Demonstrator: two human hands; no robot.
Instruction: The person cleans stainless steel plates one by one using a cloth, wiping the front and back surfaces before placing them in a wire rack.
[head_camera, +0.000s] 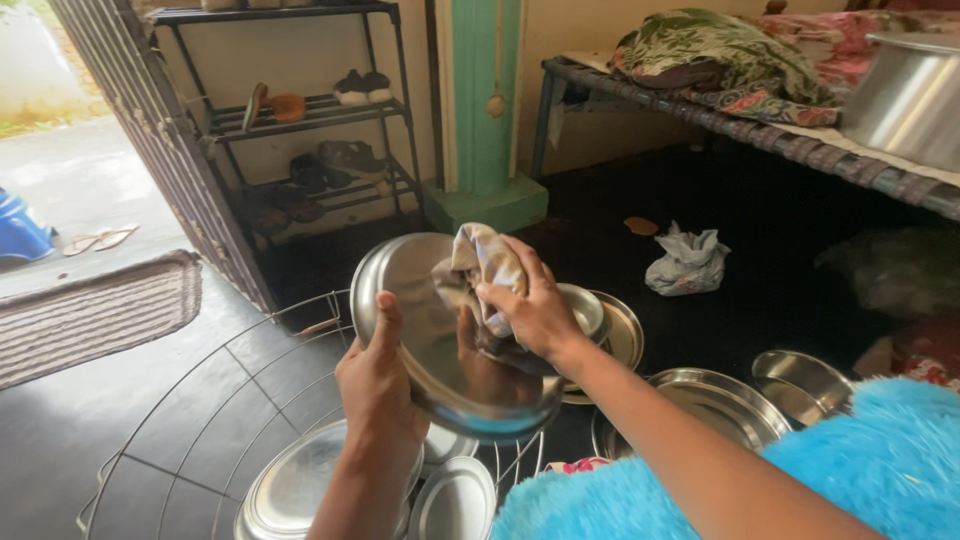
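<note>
Two hands work mid-frame: left hand grips a steel plate, right hand squeezes a cloth against it. Some plates sit in the wire rack at lower left; more plates wait on the floor at right.

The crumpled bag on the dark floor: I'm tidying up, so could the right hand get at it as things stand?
Probably not right away. The right hand is pressing a cloth into the steel plate, and the bag lies apart beyond the stacked plates, though nothing covers it.
</note>
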